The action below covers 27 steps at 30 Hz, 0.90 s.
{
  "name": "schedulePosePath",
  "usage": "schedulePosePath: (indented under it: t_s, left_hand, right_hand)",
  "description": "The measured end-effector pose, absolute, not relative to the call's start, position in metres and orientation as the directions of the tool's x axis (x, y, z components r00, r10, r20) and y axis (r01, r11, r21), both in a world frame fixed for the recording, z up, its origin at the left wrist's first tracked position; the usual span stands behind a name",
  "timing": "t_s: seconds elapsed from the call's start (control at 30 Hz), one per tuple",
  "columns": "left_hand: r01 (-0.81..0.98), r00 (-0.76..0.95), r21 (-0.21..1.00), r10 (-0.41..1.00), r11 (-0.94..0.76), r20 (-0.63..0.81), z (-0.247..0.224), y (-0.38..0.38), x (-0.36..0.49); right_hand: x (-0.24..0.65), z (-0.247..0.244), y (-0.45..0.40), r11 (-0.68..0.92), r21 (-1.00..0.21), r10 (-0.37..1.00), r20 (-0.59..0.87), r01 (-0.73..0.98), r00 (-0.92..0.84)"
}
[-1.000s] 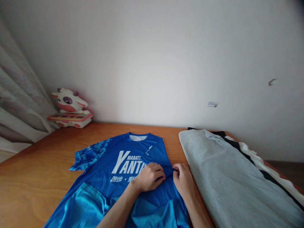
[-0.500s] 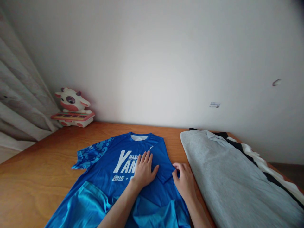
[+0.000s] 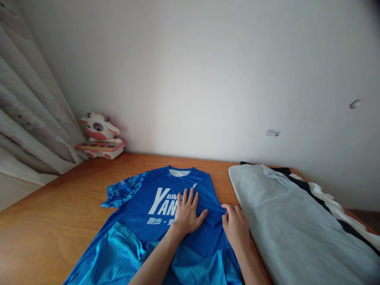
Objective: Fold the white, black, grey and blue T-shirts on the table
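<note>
A blue short-sleeved T-shirt (image 3: 130, 221) with white lettering lies front up, its collar toward the wall. My left hand (image 3: 188, 213) rests flat on the chest, fingers spread, covering part of the print. At the shirt's right edge, my right hand (image 3: 236, 225) has thumb and forefinger pinched on the sleeve fabric. That right sleeve (image 3: 214, 213) lies folded inward against the body, while the patterned left sleeve (image 3: 126, 190) sticks out sideways. Lighter blue fabric (image 3: 118, 245) is bunched over the lower part of the shirt, partly behind my left forearm.
The shirt lies on a wooden surface (image 3: 53, 221) against a white wall (image 3: 192, 79). To the right is a pile with a grey garment (image 3: 276, 213) and black and white cloth. A cow-shaped toy keyboard (image 3: 101, 138) stands at the back left, beside a curtain (image 3: 32, 118).
The view has turned slightly left, so everything sits a bit further right. My right thumb and forefinger have closed together at the sleeve. My left hand stays flat on the shirt.
</note>
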<state>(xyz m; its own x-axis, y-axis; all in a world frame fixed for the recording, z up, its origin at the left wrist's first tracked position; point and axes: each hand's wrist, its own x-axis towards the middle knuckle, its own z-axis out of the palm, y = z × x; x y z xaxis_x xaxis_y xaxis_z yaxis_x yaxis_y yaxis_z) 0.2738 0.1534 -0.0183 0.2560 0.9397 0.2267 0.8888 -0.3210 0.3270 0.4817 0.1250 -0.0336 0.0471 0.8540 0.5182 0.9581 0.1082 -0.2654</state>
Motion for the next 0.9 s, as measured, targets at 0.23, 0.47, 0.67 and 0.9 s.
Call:
schedulePosePath:
  t_s: [0.23, 0.47, 0.67, 0.9]
  left_hand:
    - [0.863, 0.206, 0.421, 0.955, -0.280, 0.212, -0.012, 0.146, 0.300]
    - [0.758, 0.188, 0.585, 0.956, -0.287, 0.226, 0.022, 0.148, 0.244]
    - [0.889, 0.200, 0.343, 0.930, -0.305, 0.308, 0.040, 0.101, 0.131]
    - [0.929, 0.255, 0.166, 0.898, -0.330, 0.359, 0.014, -0.003, 0.062]
  right_hand:
    - [0.500, -0.037, 0.124, 0.001, -0.180, 0.811, 0.575, 0.984, 0.105]
    - [0.511, -0.039, 0.124, -0.002, -0.152, 0.840, 0.536, 0.988, 0.084]
    - [0.514, -0.041, 0.125, 0.004, -0.128, 0.830, 0.554, 0.992, 0.068]
    - [0.522, -0.038, 0.081, 0.326, -0.240, 0.748, 0.657, 0.915, -0.094]
